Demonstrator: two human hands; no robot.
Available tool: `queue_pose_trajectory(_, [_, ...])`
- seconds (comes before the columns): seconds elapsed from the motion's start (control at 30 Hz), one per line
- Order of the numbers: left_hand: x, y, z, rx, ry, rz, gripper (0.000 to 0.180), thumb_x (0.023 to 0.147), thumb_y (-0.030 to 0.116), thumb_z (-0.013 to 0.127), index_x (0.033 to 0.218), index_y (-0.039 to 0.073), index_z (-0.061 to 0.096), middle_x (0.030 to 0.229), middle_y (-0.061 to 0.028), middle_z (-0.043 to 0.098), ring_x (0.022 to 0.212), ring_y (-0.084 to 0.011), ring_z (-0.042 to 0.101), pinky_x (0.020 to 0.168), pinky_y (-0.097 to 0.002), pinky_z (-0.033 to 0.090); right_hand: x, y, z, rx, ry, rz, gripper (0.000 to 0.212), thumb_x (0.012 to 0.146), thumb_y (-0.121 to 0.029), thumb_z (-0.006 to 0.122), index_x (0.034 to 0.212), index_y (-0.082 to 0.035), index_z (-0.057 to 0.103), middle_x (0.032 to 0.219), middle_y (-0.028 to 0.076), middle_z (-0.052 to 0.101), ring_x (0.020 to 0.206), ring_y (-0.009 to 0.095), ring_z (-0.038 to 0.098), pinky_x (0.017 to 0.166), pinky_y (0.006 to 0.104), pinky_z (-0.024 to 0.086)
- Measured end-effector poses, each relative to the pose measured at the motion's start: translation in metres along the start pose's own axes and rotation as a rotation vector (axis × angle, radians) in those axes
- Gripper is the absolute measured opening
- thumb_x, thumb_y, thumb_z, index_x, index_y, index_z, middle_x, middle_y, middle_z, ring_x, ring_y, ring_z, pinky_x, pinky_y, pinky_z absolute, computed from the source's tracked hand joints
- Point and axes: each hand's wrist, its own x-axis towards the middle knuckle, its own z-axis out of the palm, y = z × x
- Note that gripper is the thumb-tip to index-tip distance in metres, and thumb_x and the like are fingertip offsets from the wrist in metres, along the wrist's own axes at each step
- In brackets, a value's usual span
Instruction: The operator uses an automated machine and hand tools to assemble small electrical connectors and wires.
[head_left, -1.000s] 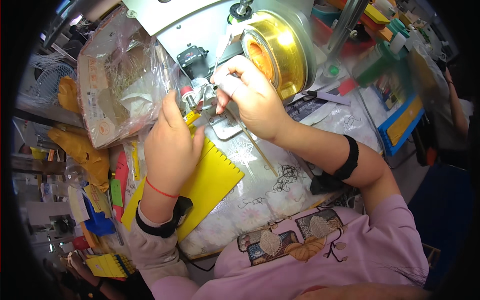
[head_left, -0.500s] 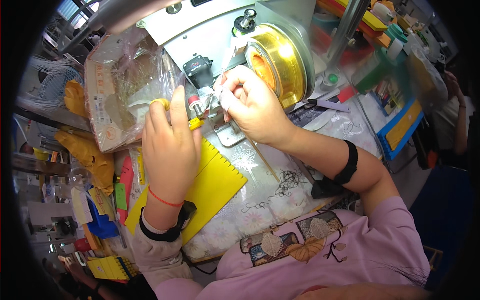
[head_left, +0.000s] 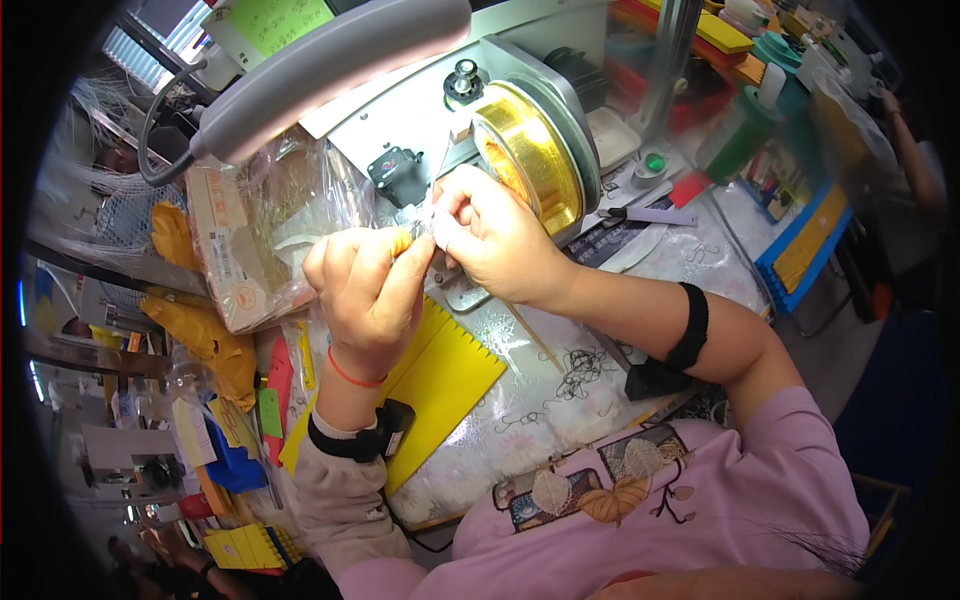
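My left hand (head_left: pixel 365 285) is closed, thumb and forefinger pinched at the front of a bench machine (head_left: pixel 340 120). A yellow band circles one of its fingers. Right beside it my right hand (head_left: pixel 500 245) pinches too, its fingertips almost touching the left ones. Whatever lies between the fingertips is too small and glaring to make out. Behind my right hand stands a large spool of shiny golden line (head_left: pixel 530 115). Just beyond the fingertips is a small black box (head_left: pixel 397 178) on the machine. The machine's working parts are mostly covered by my hands.
A lamp (head_left: pixel 330 80) reaches over the machine. On the left sits a cardboard box with clear plastic (head_left: pixel 225 250). A notched yellow card (head_left: pixel 450 375) lies under my left forearm. Dark fishing hooks (head_left: pixel 583 372) and a thin stick (head_left: pixel 530 330) lie on the table.
My left hand has gone from stretched fingers to a pinch and moved in against my right fingertips. My right hand stays pinched at the machine. The whole view has shifted slightly.
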Motion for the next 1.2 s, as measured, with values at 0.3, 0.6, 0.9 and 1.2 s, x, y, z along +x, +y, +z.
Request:
queue_pose_trajectory(0.3, [0.006, 0.025, -0.027, 0.304, -0.355, -0.283, 0.06, 0.071, 0.023, 0.08, 0.119, 0.0, 0.054, 0.09, -0.0074, 0.06, 0.087, -0.0279, 0.057, 0.083, -0.0387, 0.039, 0.001, 0.001, -0.006, 0.003, -0.044, 0.042, 0.01, 0.09, -0.006, 0.059, 0.09, -0.003, 0.049, 0.083, 0.006, 0.055, 0.067, 0.011, 0.055, 0.062, 0.0266, 0.047])
queue_pose_trajectory(0.6, [-0.034, 0.025, -0.021, 0.268, -0.869, -0.59, 0.052, 0.078, 0.031, 0.075, 0.103, -0.003, 0.045, 0.069, -0.0134, 0.063, 0.059, -0.0316, 0.064, 0.053, -0.0417, 0.048, 0.0, -0.01, 0.0, 0.01, -0.076, 0.14, 0.006, 0.094, -0.003, 0.053, 0.098, -0.003, 0.048, 0.086, 0.003, 0.053, 0.063, 0.007, 0.055, 0.06, 0.0218, 0.047])
queue_pose_trajectory(0.9, [-0.034, 0.014, -0.026, 0.044, -0.923, -0.572, 0.037, 0.083, 0.014, 0.061, 0.106, -0.009, 0.044, 0.065, -0.0178, 0.063, 0.054, -0.0345, 0.062, 0.049, -0.0445, 0.048, -0.008, -0.008, -0.005, 0.572, -0.058, 0.195, 0.021, 0.1, -0.021, 0.047, 0.112, -0.004, 0.049, 0.097, 0.007, 0.052, 0.076, 0.009, 0.05, 0.072, 0.0283, 0.047])
queue_pose_trajectory(1.2, [-0.02, 0.014, -0.041, 0.017, -0.666, -0.627, 0.029, 0.083, 0.0, 0.052, 0.111, -0.001, 0.045, 0.074, -0.0264, 0.06, 0.069, -0.0457, 0.059, 0.06, -0.0524, 0.045, -0.012, -0.013, -0.002, 0.273, -0.014, 0.292, 0.009, 0.095, -0.007, 0.052, 0.104, -0.005, 0.052, 0.082, 0.003, 0.053, 0.072, 0.009, 0.052, 0.069, 0.0249, 0.045])
